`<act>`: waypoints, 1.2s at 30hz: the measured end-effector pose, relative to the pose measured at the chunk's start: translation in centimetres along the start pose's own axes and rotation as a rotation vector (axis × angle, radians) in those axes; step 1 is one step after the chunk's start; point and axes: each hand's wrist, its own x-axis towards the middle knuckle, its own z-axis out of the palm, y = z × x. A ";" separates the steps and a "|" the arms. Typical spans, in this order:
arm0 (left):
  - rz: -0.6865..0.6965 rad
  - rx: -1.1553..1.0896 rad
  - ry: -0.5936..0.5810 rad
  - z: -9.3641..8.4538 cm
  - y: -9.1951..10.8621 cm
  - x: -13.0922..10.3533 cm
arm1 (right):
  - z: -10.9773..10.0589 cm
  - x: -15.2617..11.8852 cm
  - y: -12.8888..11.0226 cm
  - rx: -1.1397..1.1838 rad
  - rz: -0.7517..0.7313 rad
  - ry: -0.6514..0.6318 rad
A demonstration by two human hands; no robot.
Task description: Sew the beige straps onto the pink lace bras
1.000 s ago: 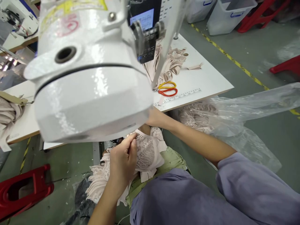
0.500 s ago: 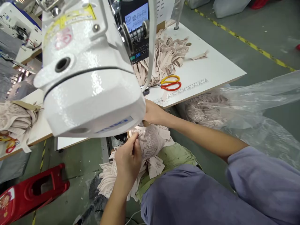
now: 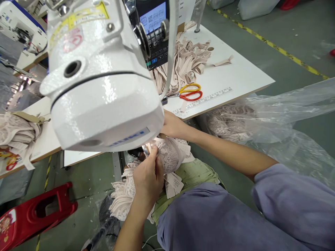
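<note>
A beige lace bra point(image 3: 170, 155) lies under the front of the white sewing machine head point(image 3: 107, 108). My left hand point(image 3: 149, 172) pinches its near edge, thumb on top, beside the needle area, which the machine head mostly hides. Farther back, my right hand point(image 3: 174, 126) rests at the bra's upper edge, its fingers out of sight behind the machine head. White labels point(image 3: 174, 184) hang from the fabric. More lace pieces point(image 3: 121, 205) are bunched below my left hand, and a green cloth point(image 3: 195, 177) covers my lap.
On the white table point(image 3: 243, 75) are a heap of beige straps point(image 3: 188, 59), scissors with yellow and red handles point(image 3: 192, 96) and a printed ruler point(image 3: 217, 96). A control panel point(image 3: 154, 21) stands behind the machine. Clear plastic point(image 3: 288, 115) hangs at right; a red stool point(image 3: 39, 216) is at lower left.
My left hand has moved slightly right and up with the bra edge, closer to the machine. My right hand stays nearly in place. The machine head appears shifted a little to the right.
</note>
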 end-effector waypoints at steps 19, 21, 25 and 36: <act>-0.020 0.273 0.106 2.2 2.9 0.3 | 0.7 -0.5 1.5 -0.114 -0.054 0.057; -0.019 0.276 0.098 2.1 2.7 0.2 | 0.8 -0.3 1.6 -0.124 -0.067 0.071; -0.004 0.289 0.099 1.9 2.3 0.2 | 1.1 0.0 1.7 -0.131 -0.090 0.085; -0.005 0.302 0.098 2.2 2.0 0.4 | 1.1 0.4 1.8 -0.124 -0.078 0.091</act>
